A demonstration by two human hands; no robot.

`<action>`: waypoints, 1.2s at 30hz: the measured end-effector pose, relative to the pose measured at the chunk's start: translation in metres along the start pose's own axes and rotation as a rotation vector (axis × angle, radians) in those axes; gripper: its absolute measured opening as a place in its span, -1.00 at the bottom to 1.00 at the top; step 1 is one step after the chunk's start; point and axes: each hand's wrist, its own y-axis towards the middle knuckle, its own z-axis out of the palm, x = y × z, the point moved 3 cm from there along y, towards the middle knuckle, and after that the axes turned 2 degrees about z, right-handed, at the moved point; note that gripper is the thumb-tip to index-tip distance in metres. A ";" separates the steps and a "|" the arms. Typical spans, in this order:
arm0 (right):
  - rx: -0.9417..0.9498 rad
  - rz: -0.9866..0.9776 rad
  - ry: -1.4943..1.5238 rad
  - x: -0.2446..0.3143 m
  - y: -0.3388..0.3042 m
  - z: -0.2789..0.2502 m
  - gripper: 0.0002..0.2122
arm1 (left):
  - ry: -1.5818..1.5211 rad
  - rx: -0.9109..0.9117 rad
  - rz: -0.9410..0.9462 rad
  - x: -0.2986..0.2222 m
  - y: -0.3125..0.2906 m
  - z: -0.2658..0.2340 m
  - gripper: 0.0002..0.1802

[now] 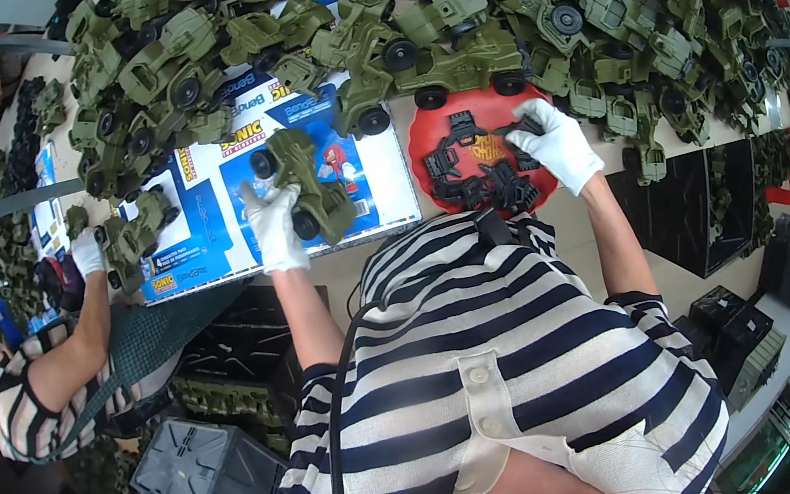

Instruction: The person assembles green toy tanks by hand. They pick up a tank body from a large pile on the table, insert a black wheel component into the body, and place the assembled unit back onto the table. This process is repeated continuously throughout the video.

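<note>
The desk [401, 113] is the biggest thing here, and a big heap of green toy cars [480, 58] covers its far part. A blue and white sheet [381, 183] lies by the desk's near edge. Just to its right sits a red plate [471, 103]. One green toy car [312, 173] is tilted above the sheet. The left grip [277, 225], in a white glove, is closed around the car's left side. The right grip [558, 145], gloved too, has its thumb and fingers by a small black piece [526, 126] at the plate's right side; I can't tell if it is pinched. More black parts [513, 190] lie in a messy ring on the plate.

The held car could slip if the glove slides on it. The heap looks loose, so a bump could make a car roll onto the plate. The black parts lie close together, so lifting one could drag another out.

The sheet has big letters, small print and cartoon pictures. The plate has yellow letters, partly covered. I can't make out any writing on the cars.
</note>
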 end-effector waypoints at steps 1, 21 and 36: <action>0.057 0.036 0.108 0.014 -0.002 0.007 -0.78 | -0.061 0.128 -0.014 0.001 -0.003 -0.001 -0.04; 0.345 0.126 0.899 0.066 0.011 0.083 -0.69 | 0.035 0.578 -0.069 -0.037 -0.048 0.041 0.08; 0.623 -0.087 0.644 0.092 0.012 0.046 -0.48 | -0.015 0.832 -0.113 -0.065 -0.093 0.097 0.00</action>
